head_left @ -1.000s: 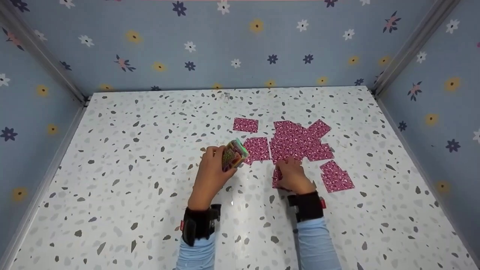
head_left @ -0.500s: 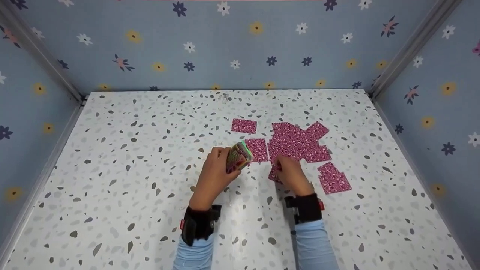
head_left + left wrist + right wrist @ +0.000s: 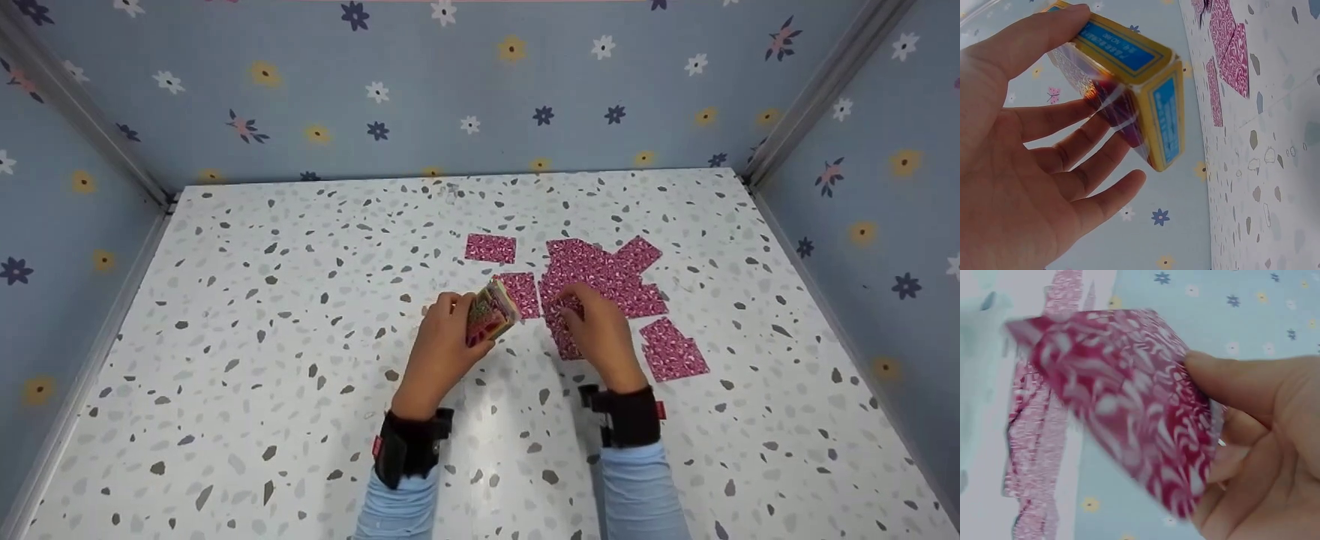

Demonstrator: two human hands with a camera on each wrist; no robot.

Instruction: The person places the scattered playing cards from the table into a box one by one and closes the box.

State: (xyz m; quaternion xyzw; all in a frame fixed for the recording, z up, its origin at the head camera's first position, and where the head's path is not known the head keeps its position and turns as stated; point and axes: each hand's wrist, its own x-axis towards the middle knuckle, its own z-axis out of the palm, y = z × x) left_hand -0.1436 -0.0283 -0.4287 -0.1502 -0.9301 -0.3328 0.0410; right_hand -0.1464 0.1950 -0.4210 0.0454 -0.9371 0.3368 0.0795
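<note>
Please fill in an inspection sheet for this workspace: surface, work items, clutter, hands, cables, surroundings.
Surface: white speckled table, with cards lying on it.
Work items: pink patterned cards, many overlapping, some apart; yellow-edged box with blue labels.
Clutter: nothing seen.
Hands: left hand grips the box; right hand pinches a pink card, blurred in its wrist view.
Cables: nothing seen.
Surroundings: blue floral walls on three sides, grey corner posts.

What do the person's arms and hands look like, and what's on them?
Both arms have light blue sleeves. Each wrist wears a black band with a little red tab. The left hand and right hand have no gloves.
</note>
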